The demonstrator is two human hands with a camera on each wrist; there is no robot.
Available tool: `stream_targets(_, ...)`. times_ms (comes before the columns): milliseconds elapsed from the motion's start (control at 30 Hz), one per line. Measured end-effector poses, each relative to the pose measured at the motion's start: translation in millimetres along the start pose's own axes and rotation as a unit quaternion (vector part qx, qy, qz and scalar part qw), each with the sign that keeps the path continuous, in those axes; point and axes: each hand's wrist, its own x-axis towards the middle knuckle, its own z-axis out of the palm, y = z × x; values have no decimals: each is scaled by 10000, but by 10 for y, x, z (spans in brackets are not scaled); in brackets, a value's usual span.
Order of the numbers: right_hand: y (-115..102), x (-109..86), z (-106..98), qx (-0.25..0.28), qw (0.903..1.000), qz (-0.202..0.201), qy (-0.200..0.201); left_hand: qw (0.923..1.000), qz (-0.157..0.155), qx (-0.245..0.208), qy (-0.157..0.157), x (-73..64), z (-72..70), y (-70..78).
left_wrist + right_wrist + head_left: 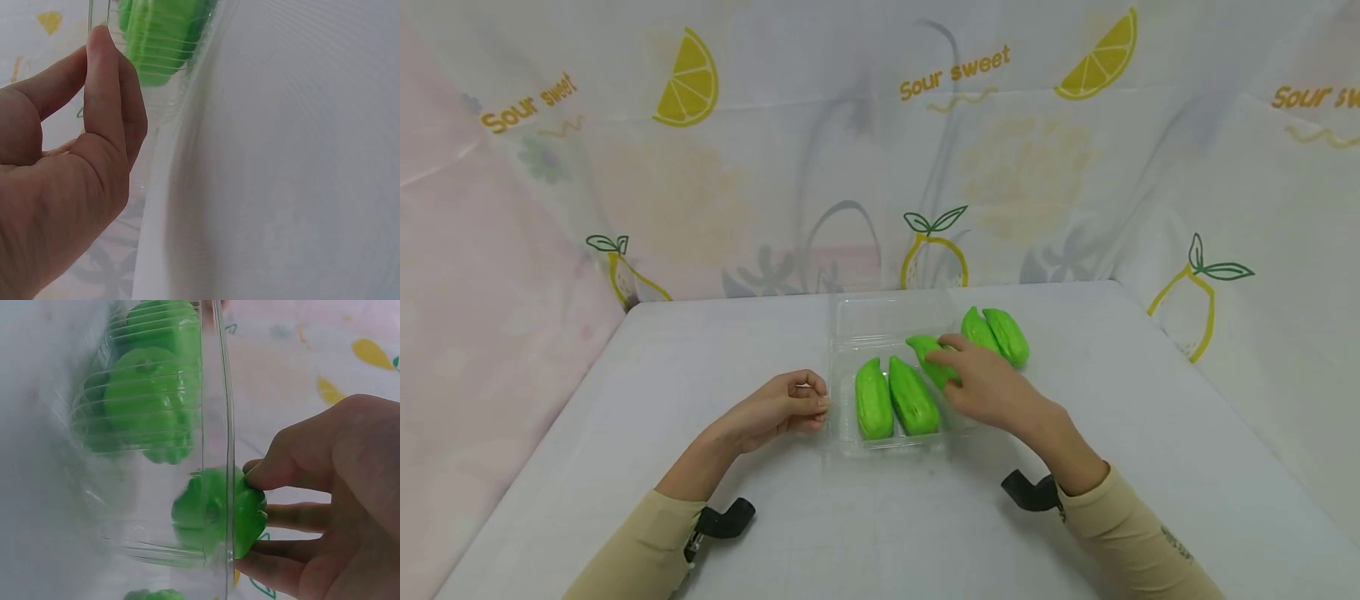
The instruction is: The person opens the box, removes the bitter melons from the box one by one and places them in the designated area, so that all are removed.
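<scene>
An open clear plastic clamshell box (850, 354) lies on the table. Inside its left and middle, two bright green, ridged gourds (874, 400) with pointed tips lie side by side. My left hand (786, 408) pinches the box's left rim between thumb and fingers, as the left wrist view also shows. My right hand (988, 383) holds a third green gourd (215, 512) at the box's right side. In the right wrist view its lower part is below the rim (229, 437), the fingers and thumb gripping its upper part.
Two more green gourds (1007, 337) lie together on the white table (887, 525), right of the box's raised or folded-back lid (895, 317). A printed curtain (820, 167) with lemons hangs behind the table.
</scene>
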Motion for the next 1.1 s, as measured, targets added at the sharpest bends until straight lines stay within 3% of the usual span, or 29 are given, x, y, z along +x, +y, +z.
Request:
stream_targets(333,100,3,-79,342,9990,183,207,10000,71,14,-66,7,3,-19)
stream_targets(867,379,44,-218,-48,9918,337,1228,9998,101,-151,-109,3,-10,-25)
stream_targets(1100,528,46,-253,78,9879,831,1304,9997,95,-184,-128,10,-15,-22)
